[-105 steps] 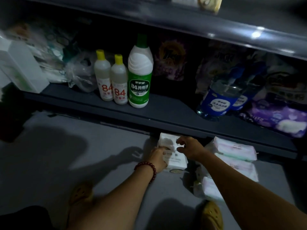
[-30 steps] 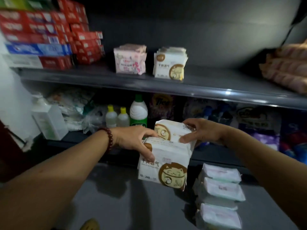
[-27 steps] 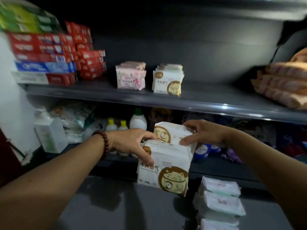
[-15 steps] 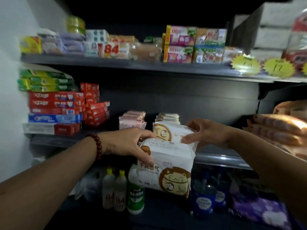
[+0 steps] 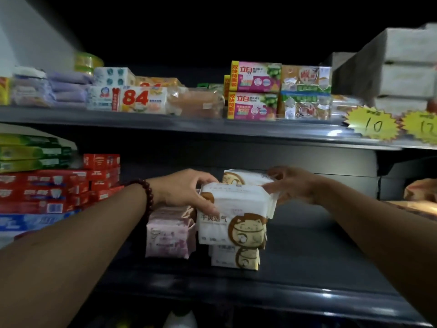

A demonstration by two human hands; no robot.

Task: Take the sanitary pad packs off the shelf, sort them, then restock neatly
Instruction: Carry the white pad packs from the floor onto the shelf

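The left hand [image 5: 186,189], with a dark bead bracelet [image 5: 146,197] at the wrist, grips the left end of a white cat-print pad pack [image 5: 234,214], thumb over the front face and fingers across the top. The right hand [image 5: 295,185] pinches the same pack at its upper right corner, and its fingers also reach onto a second cat-print pack [image 5: 246,178] lying just behind the first; whether that rear pack is truly gripped or merely steadied cannot be told. Both packs are held above the middle shelf [image 5: 307,263], directly over a matching cat-print stack [image 5: 236,258] standing near the shelf's front edge; the held pack overlaps that stack in view, and contact between them cannot be confirmed. Just left of the stack, touching or nearly so, stands a pink pad pack [image 5: 169,233]. Further left on the same shelf, red toothpaste boxes [image 5: 59,185] are piled, with green boxes [image 5: 33,152] above them and blue ones below. The right part of the shelf surface is bare and dark. On the upper shelf [image 5: 189,125] sit soap boxes marked 84 [image 5: 139,99], pink and green boxes [image 5: 255,91], and two yellow starburst price tags [image 5: 373,125] at the right edge.
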